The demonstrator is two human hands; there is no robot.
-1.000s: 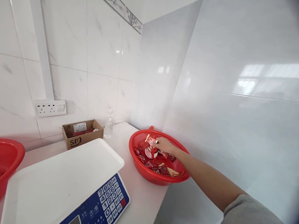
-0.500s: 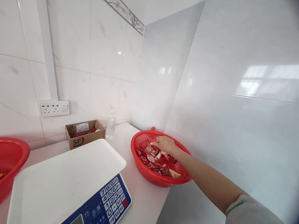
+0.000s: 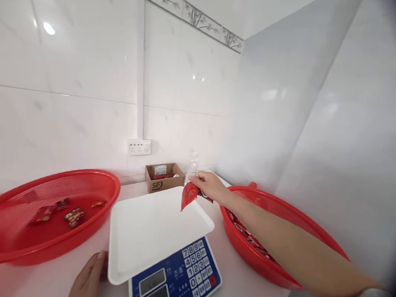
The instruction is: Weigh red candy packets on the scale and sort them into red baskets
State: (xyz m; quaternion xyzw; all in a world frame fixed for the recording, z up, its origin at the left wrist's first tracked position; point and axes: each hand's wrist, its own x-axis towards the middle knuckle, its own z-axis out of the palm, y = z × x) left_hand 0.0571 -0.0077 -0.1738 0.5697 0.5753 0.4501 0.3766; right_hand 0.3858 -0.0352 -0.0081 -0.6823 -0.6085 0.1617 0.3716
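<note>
My right hand [image 3: 207, 184] is closed on a small red snack packet [image 3: 189, 195] hanging from the fingertips, with a second dark red packet [image 3: 206, 196] beside it. They hang above the right back part of the white weighing pan [image 3: 152, 226] of a digital scale with a blue keypad panel [image 3: 189, 274]. At the bottom, my left hand [image 3: 89, 277] is beside the pan's left front corner, its fingers together; something dark red shows at the fingertips, too hidden to name. My right forearm reaches across a red plastic basket [image 3: 251, 256] with many snack packets.
On the left stands another red basket [image 3: 77, 175] with several small packets [image 3: 74, 217] in it. Behind the scale are an open cardboard box [image 3: 165, 182] and a clear plastic bottle [image 3: 193, 161]. A wall socket [image 3: 139, 147] sits on the tiled wall.
My right hand has lifted out of the right basket with packets and moved left over the scale pan. My left hand has come into view. The view has turned left, showing more of the left basket.
</note>
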